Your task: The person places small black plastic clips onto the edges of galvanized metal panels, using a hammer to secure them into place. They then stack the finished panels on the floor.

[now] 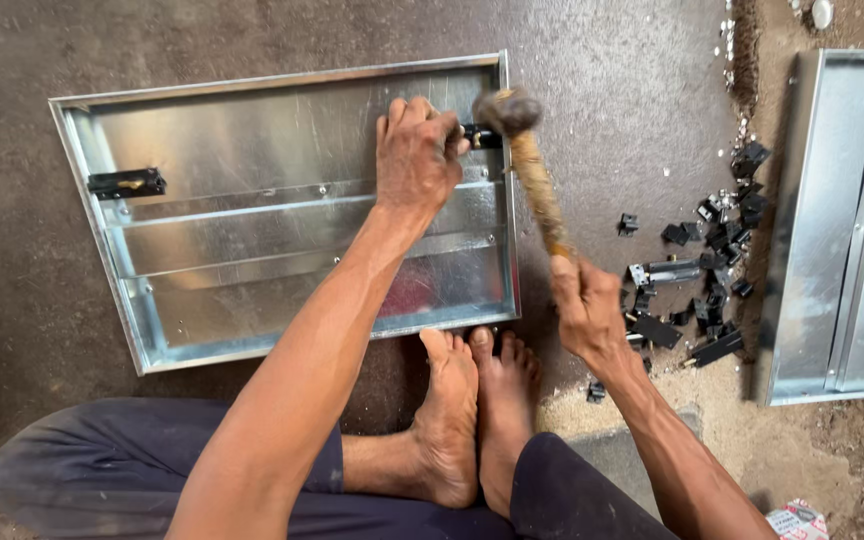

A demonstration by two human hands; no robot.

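Observation:
A shiny sheet-metal panel (252, 230) with raised edges lies on the dark floor in front of me. My left hand (414, 155) is closed on a small black part (482, 137) at the panel's right edge. My right hand (585, 305) grips the wooden handle of a hammer (532, 175). The hammer's metal head sits right above that black part, close to my left fingers. A second black fitting (126, 183) is fixed at the panel's left edge.
Several small black parts (712, 260) and a metal piece lie scattered on the floor to the right. A second sheet-metal panel (842, 220) lies at the far right. My bare feet (472, 410) rest just below the first panel.

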